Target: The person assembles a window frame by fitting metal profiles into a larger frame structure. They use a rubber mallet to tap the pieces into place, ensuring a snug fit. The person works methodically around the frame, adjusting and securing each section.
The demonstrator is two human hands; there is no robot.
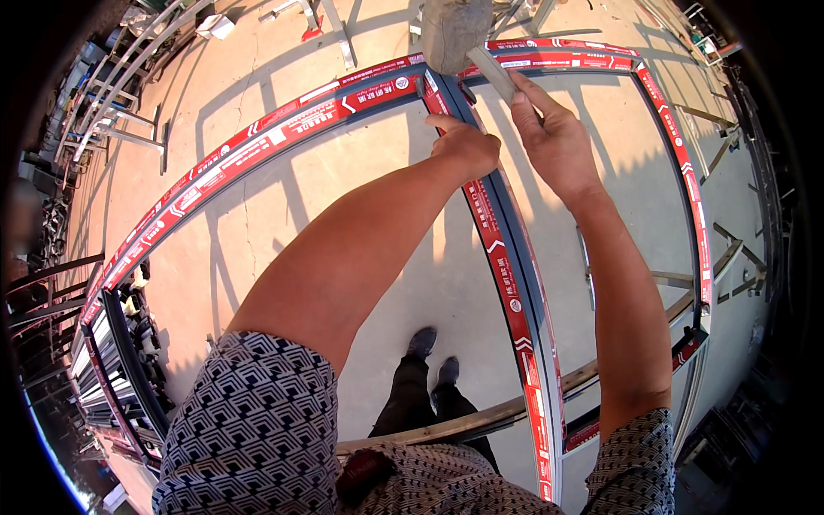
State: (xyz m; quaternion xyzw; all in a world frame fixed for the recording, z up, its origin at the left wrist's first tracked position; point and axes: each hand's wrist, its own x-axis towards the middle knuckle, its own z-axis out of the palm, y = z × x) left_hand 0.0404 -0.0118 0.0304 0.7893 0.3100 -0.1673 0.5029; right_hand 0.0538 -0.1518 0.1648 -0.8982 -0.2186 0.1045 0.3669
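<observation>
A large metal window frame (257, 142) wrapped in red protective tape stands in front of me over a concrete floor. Its middle upright bar (506, 283) runs down from the top rail. My left hand (468, 146) grips this upright bar just below the top joint. My right hand (554, 137) holds a thin grey metal strip (491, 73) angled up and to the left, close to the same joint. A grey block-like thing (451, 30) sits at the top of the joint, partly out of view.
Stacked frame profiles (112, 360) lie at the lower left. Loose metal bars (129, 77) and racks are at the upper left, more bars (730, 249) at the right. My feet (433, 356) stand on the concrete below the frame.
</observation>
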